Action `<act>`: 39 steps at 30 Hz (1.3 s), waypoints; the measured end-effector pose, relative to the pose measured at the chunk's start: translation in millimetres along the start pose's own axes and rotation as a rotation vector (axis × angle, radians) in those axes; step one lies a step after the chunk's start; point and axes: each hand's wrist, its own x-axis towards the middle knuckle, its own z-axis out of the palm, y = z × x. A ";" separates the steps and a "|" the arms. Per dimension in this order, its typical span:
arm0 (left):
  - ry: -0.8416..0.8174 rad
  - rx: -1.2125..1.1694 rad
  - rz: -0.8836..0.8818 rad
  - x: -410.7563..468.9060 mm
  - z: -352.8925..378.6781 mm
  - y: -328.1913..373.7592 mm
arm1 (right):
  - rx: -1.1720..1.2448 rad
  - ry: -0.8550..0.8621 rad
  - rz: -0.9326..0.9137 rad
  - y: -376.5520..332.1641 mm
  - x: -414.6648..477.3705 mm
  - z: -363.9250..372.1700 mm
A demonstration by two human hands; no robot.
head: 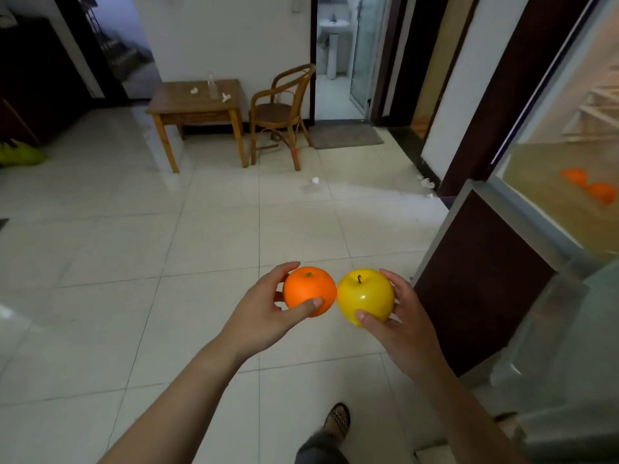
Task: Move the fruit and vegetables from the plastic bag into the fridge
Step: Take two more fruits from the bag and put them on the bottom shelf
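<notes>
My left hand [264, 313] grips an orange [306, 288] with a small green stem end on top. My right hand [402, 323] grips a glossy yellow apple [366, 294] with a dark stem. The two fruits touch side by side above the tiled floor. At the right stands the fridge with its dark door [475, 283] swung open. Inside, two oranges [591, 187] lie on a shelf, seen blurred through the glass. A yellow-green plastic bag [21, 154] lies at the far left edge.
A small wooden table [197, 103] with a bottle and crumpled paper stands ahead, a cane chair [284, 112] beside it. Beyond is a bathroom doorway with a grey mat [345, 135]. Paper scraps lie on the floor [167, 229]. My sandalled foot [338, 420] is below.
</notes>
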 end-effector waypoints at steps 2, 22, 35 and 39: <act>-0.040 0.018 0.018 40.6 -1.0 5.4 | 0.026 0.022 -0.004 2.9 38.1 -6.9; -0.398 0.114 0.400 368.8 134.5 113.4 | -0.100 0.566 0.208 39.8 235.7 -162.1; -0.601 0.041 0.522 583.2 196.5 183.3 | -0.056 0.916 0.299 53.7 372.9 -225.0; -0.704 0.031 0.573 617.5 225.2 196.0 | -0.056 1.032 0.331 62.5 394.5 -230.7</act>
